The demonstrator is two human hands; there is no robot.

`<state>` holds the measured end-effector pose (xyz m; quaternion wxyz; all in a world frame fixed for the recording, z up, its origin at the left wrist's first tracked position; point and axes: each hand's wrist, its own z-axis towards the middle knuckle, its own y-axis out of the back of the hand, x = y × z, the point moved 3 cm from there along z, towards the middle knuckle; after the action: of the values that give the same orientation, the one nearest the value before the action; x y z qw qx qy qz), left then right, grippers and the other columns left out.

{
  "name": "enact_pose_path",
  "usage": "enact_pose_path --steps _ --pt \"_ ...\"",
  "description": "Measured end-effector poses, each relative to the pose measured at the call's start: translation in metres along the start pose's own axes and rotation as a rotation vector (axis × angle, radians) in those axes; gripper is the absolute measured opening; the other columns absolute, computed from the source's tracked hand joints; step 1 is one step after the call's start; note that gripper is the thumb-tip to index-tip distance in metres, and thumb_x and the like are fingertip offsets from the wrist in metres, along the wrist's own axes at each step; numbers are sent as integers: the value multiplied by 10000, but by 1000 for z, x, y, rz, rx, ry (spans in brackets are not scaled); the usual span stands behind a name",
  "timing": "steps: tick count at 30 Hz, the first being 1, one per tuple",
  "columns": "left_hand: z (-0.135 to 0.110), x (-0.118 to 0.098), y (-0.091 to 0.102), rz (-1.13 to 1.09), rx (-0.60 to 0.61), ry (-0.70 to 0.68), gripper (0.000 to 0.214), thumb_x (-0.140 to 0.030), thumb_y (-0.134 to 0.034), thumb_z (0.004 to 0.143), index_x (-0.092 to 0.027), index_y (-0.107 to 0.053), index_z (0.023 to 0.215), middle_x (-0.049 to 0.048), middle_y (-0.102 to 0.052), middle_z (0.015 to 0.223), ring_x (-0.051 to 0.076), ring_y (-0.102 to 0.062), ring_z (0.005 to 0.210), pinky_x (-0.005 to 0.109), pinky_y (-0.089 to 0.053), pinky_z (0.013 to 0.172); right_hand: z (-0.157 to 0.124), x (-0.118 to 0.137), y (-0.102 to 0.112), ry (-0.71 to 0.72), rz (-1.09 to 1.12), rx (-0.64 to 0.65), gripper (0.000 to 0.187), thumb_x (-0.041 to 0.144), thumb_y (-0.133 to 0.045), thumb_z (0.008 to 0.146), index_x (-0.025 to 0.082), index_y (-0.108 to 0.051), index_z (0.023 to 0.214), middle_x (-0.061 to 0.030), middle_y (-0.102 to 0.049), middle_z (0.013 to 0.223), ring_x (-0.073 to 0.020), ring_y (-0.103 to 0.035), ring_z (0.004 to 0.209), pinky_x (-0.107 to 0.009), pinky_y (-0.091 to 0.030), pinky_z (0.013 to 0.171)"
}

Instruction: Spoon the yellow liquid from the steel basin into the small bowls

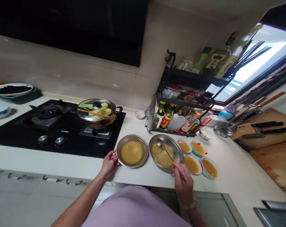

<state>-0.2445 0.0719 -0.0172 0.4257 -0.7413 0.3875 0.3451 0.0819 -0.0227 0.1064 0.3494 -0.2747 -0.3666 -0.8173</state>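
Note:
Two steel bowls stand side by side at the counter's front edge. My left hand (109, 163) grips the rim of the left steel bowl (131, 151), which holds a smooth yellow liquid. My right hand (182, 178) is closed on the handle of a metal spoon (163, 146) that rests in the right steel bowl (166, 152), above a lumpy yellow mixture. Just right of that bowl stand several small bowls (192, 164) filled with amber liquid.
A black gas hob (50, 129) on the left carries a lidded pot (97, 112) with corn and chopsticks inside. A black condiment rack (180, 104) stands behind the bowls. Wooden boards and a knife block (263, 129) lie at right. Dishes (11, 90) sit far left.

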Motion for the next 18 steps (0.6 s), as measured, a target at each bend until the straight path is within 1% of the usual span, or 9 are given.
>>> enact_pose_path --steps 2,4,8,12,15,18 --pt "0 0 0 5 1 2 505 -173 -759 535 -160 -535 988 -112 -478 505 68 -474 390 212 -408 427 -1 4 -14 -50 90 16 226 211 -526 872 213 -686 1032 -74 -647 858 -139 -568 572 -286 -522 542" --pt "0 0 0 10 5 0 503 -182 -760 534 -162 -539 986 -112 -472 506 67 -474 391 210 -402 427 -4 5 -30 -106 163 66 225 237 -527 877 217 -693 1027 -66 -642 846 -133 -563 562 -275 -526 525" --pt "2 2 1 15 5 -5 491 -194 -757 527 -170 -547 970 -115 -450 506 68 -470 400 209 -396 430 -7 0 -60 -189 265 176 226 291 -545 870 219 -714 1001 -68 -637 844 -146 -587 614 -244 -526 485" --pt "3 3 1 6 -1 -13 477 -189 -752 535 -175 -548 965 -116 -440 503 68 -465 404 211 -395 432 -10 -7 -84 -241 314 229 250 353 -552 861 219 -722 986 -63 -630 825 -152 -602 639 -240 -533 488" --pt "3 3 1 0 0 -15 485 -195 -757 541 -169 -545 976 -117 -446 497 69 -467 396 209 -391 428 -13 -15 -97 -379 357 186 299 417 -565 842 182 -705 963 -34 -624 713 -131 -585 551 -236 -520 468" --pt "3 4 2 -10 2 -11 503 -201 -767 537 -161 -539 984 -116 -465 497 68 -471 383 212 -395 428 -16 -22 -102 -553 449 77 367 470 -604 798 139 -668 944 11 -598 564 -118 -551 451 -248 -507 467"
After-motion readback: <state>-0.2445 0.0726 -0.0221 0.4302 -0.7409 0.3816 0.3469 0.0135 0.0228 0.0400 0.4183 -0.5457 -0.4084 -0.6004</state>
